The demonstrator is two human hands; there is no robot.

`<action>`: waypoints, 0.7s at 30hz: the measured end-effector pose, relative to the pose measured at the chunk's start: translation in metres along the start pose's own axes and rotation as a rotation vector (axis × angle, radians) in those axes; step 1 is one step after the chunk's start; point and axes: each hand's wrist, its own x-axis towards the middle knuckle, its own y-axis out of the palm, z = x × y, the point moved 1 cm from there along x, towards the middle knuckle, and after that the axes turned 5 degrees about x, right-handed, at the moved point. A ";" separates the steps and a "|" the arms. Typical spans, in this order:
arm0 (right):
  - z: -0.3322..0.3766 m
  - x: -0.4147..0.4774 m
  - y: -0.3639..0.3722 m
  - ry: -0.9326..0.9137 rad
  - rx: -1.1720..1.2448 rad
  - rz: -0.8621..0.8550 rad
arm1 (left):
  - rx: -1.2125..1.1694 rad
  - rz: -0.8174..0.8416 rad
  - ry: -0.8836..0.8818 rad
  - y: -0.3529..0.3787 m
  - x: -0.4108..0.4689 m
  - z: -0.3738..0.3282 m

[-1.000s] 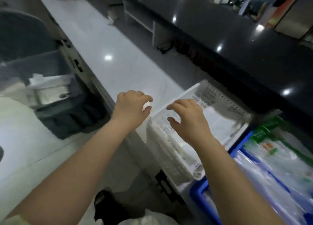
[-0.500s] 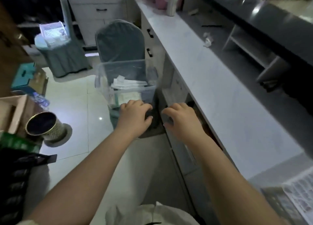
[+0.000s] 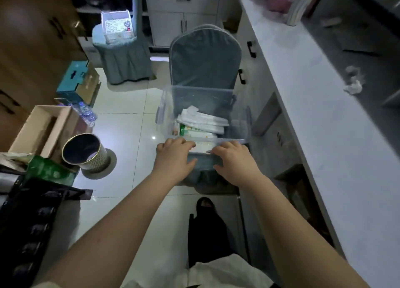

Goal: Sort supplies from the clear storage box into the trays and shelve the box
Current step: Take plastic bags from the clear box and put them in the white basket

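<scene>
Our left hand [image 3: 173,157] and right hand [image 3: 234,161] grip the near rim of the clear plastic storage box [image 3: 238,125]. Lifted by that edge alone, we fear, it could tip and spill.

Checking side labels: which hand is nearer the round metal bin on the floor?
Left. The left hand holds the clear box rim, right of the bin; the right hand is farther right.

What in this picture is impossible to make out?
1. Head view: print on the white packets in the clear storage box, too small and dim.
2. Whether the left hand and right hand grip its near rim; their backs hide the fingertips.
3. Inside the metal bin, too dark.
</scene>
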 end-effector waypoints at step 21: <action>-0.130 0.319 0.098 0.199 0.138 0.383 | 0.068 0.319 0.088 0.109 0.290 0.107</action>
